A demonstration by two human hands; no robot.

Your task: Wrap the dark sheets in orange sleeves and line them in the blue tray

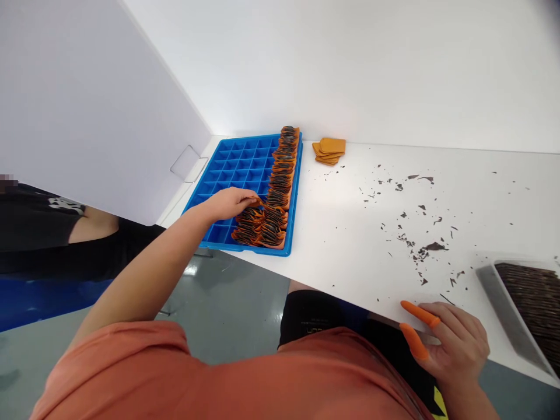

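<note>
A thin, orange-edged flat packet [256, 200] is being pinched between the thumb and fingers of the left hand [230, 203], which is being held nearly closed over the shallow blue plastic tray [210, 188] with square compartments. The packet is being kept above the near part of the tray, just beyond the packed pieces of the second column from the right. Its visible end is being pointed toward the tray's right-hand column; its long axis seems to be running crosswise to the tray, though much of it is being hidden by the fingers.

Dark-and-orange packets [280, 184] are being held on edge, closely packed, along the tray's right-hand column and in the near part of the column beside it. Just right of the tray's far right corner, a small stack of flat tan-orange pieces [332, 146] is being supported by the white table [345, 233].

Well to the right of the tray, the right hand [459, 344] is being held half open near the table edge, with orange finger covers [419, 314] being worn on thumb and index finger; nothing is being gripped. Dark flakes [435, 247] are being spread between tray and hand, and farther right, dark strips [531, 297] are being held in a pale rectangular container [510, 315].
</note>
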